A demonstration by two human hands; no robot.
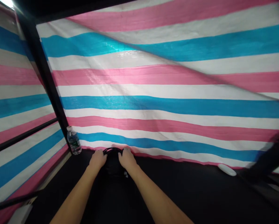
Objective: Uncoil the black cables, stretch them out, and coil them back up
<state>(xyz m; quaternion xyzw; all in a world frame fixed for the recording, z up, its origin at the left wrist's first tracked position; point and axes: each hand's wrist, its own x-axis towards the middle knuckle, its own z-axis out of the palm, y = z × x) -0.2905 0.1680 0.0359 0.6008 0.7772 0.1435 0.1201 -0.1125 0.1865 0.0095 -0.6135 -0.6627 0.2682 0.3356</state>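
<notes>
Both arms reach forward over a black surface to a dark bag-like item, whose exact kind I cannot make out against the black beneath it. My left hand is closed on its left far corner. On the opposite corner, my right hand grips with the thumb turned inward. Thin black cords or a strap arch between the two hands along the far edge. A small whitish tag or piece shows just below the right hand. Most fingertips are hidden behind the item.
A clear water bottle stands at the far left corner by a black post. Pink, white and blue striped sheeting hangs behind and at left. A white rounded object lies at the right by the sheet. Black rails cross the left side.
</notes>
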